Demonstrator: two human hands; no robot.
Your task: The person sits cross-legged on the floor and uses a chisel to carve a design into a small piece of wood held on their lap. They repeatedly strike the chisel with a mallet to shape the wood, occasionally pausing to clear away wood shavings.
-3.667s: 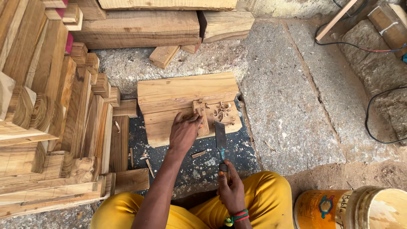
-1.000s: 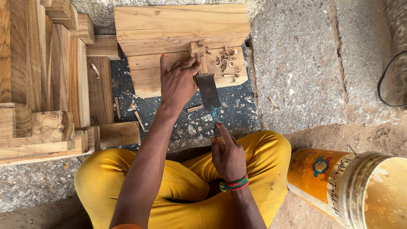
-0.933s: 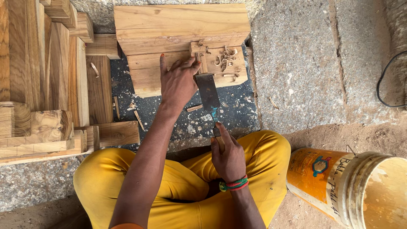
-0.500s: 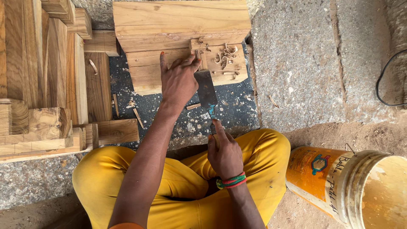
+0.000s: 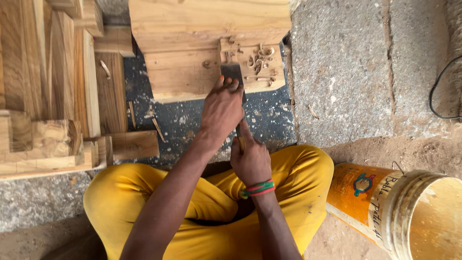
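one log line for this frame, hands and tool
left hand: on chisel blade | right hand: grips handle | blade edge: on wood block

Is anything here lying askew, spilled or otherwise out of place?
The orange bucket lies tipped on its side beside the person's knee, mouth open toward the right. Curled wood shavings are scattered on the plank by the chisel.

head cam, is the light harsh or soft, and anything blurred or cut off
Head view: soft, even daylight with no hard shadows or glare; the left hand and right hand on the chisel are sharp, as are the shavings on the wooden block; the orange bucket is cropped at the right edge.
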